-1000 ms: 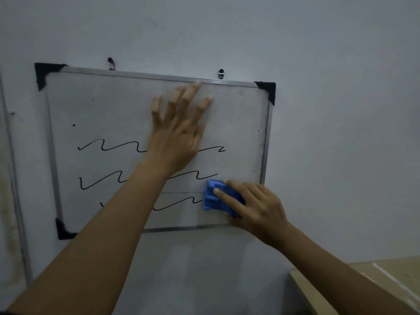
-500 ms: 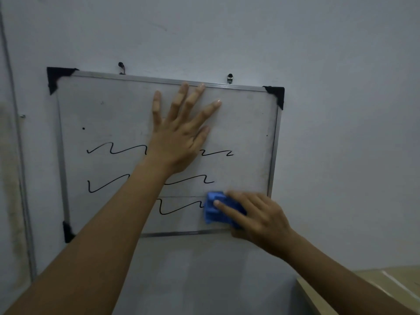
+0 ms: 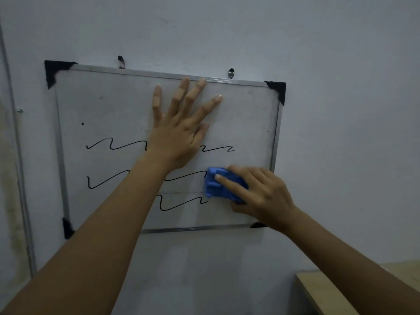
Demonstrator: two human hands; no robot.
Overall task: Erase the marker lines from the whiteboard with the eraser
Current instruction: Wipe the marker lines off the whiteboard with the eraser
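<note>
Now right hand [image 3: 261, 196] gripping eraser [image 3: 221, 186], left hand [image 3: 179, 130] flat on whiteboard [image 3: 102, 110]

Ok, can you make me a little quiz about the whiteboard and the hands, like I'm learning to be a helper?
1. True or false: the left hand lies flat on the whiteboard with its fingers spread.
2. What colour is the eraser that the right hand holds against the board? A red, B blue, C green.
3. Fill the gap: ____ wavy marker lines show on the board.

Key: 1 true. 2 B. 3 three.
</note>
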